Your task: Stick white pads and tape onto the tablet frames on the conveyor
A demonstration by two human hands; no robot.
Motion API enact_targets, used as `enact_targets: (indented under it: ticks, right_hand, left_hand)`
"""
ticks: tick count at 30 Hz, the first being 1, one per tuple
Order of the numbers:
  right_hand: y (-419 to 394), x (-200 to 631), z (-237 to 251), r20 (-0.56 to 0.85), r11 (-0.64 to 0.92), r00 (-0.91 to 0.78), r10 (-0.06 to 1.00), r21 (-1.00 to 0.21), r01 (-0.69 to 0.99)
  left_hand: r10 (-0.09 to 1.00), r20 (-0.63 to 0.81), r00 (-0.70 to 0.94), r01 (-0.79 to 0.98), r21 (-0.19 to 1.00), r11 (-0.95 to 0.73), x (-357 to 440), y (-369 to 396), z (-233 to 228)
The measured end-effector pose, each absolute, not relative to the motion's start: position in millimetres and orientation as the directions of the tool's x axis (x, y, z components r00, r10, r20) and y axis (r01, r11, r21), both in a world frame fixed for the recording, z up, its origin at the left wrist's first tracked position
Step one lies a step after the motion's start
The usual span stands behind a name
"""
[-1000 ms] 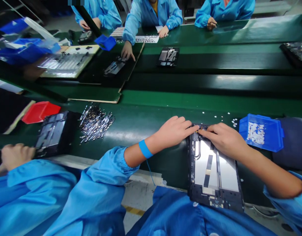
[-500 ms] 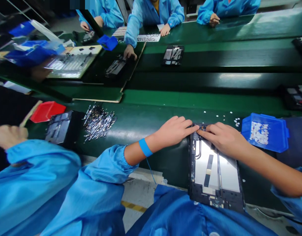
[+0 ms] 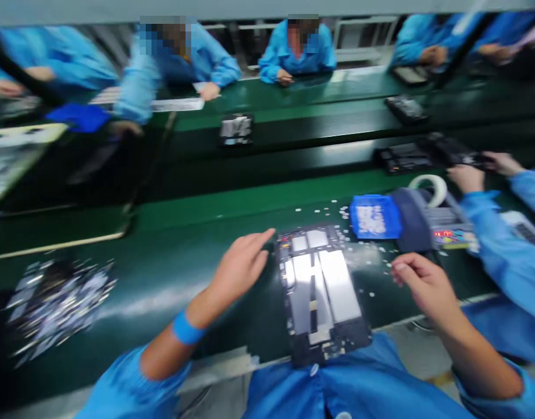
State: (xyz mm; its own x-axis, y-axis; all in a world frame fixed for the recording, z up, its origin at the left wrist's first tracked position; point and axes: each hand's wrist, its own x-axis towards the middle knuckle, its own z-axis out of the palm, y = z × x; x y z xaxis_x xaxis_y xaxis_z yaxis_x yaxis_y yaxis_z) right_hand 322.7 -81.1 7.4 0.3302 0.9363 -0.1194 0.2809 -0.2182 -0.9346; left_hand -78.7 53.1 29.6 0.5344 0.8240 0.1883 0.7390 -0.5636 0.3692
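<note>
The opened tablet (image 3: 320, 291) is lying lengthwise on the green tabletop (image 3: 232, 209), pointing away from the person. Left hand (image 3: 241, 269) is hovering open just beside its left edge, nearer; right hand (image 3: 420, 285), loosely curled and empty, is hanging off its right side.

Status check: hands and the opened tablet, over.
Left hand open beside opened black tablet chassis. Right hand off it, grip unclear. Blue plastic parts bin beyond; nothing blocking.

I can read no text, label, brand or number anywhere. The device (image 3: 444, 235) just beyond my right hand (image 3: 420, 283) shows small red and coloured marks on its front, too blurred to make out.
</note>
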Motion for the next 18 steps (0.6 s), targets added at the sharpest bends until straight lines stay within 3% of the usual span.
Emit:
enact_targets:
  ticks: [3, 5, 12, 18]
  right_hand:
    - [-107.7, 355.2, -14.9, -0.369, -0.315, 0.556, 0.745, -0.929, -0.194]
    - [-110.9, 374.7, -24.3, -0.43, -0.266, 0.629, 0.648, -0.901, -0.342]
    - [-82.4, 405.3, -30.0, -0.447, -0.164, 0.658, 0.606, -0.88, -0.446]
    - [-67.7, 405.9, -17.7, -0.392, -0.077, 0.703, 0.594, -0.897, -0.435]
  left_hand:
    - [0.884, 0.185, 0.43, 0.746, 0.478, -0.463, -79.0, 56.6, 29.3]
    - [0.902, 0.151, 0.405, 0.745, 0.518, -0.421, -74.9, 58.1, 35.0]
    - [0.914, 0.125, 0.385, 0.744, 0.544, -0.388, -58.2, 49.8, 57.3]
    - [0.932, 0.107, 0.347, 0.762, 0.547, -0.346, -70.0, 48.0, 52.2]
